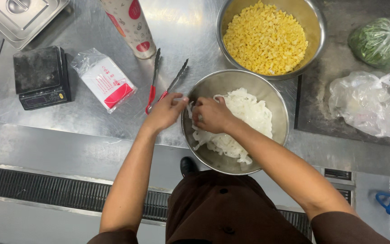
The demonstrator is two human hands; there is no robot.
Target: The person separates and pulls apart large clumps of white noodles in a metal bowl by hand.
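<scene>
A steel bowl [231,83] at the counter's front edge holds wide white noodles [249,113]. My right hand [212,114] is inside the bowl at its left side, fingers closed on a clump of noodles. My left hand [165,112] rests on the bowl's left rim, its fingertips pinching a strand of the same noodles. Red-handled tongs [161,86] lie on the counter just left of my left hand.
A bigger steel bowl of yellow corn kernels [266,38] stands behind. A black scale [41,77], a bagged white packet [106,81] and a patterned cup [129,25] sit at left. Plastic bags [375,106] and bagged greens [380,40] lie at right. A floor drain grate [46,192] runs below.
</scene>
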